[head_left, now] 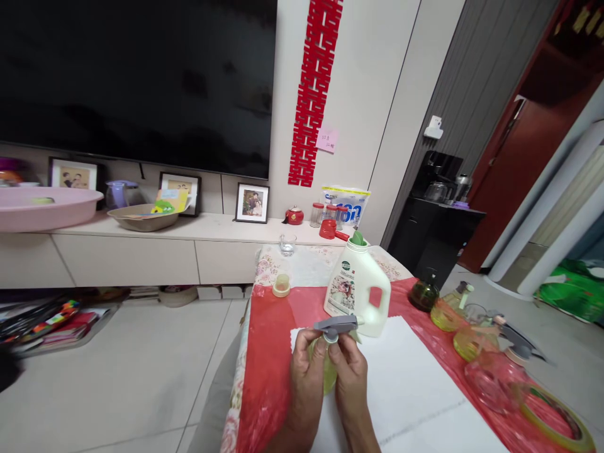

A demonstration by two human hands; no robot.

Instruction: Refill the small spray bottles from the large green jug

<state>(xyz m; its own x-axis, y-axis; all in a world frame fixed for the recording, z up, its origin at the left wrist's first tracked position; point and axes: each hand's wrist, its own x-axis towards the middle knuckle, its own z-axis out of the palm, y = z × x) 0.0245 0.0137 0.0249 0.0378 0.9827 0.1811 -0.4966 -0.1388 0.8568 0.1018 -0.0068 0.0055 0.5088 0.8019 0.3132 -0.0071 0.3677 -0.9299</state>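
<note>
Left hand (306,371): closed around the left side of a yellow-green spray bottle (329,379), thumb at the neck. Bottle is above the white sheet (410,384), near the table's front, in front of the detergent jug (355,286). Grey spray head (336,324) sits on top, nozzle end to the right. Right hand (352,371): gripping the right side, thumb also at the neck. Fill level hidden by the fingers; cannot tell whether the collar is tight.

Handling, my judgement: body steadied in the left palm, right thumb and forefinger on the collar, head square to the neck. Thin wall probably flexes, so light pressure; upright is safest.

Surface, left to right: red plastic film (264,352) over a floral cloth; pale cup-shaped cap (281,286); glass cup (287,245) farther back; jug with green spout (357,238); dark bottle (423,294); 2 yellowish bottles; pink bottle (491,380); tape roll (585,434) at the near right.

Room, left to right: pink basin (56,212) on a low white cabinet; large dark screen (141,82) above; 3 framed photos; red paper strip (314,94) on the wall; black cabinet (431,236) with a coffee machine.
</note>
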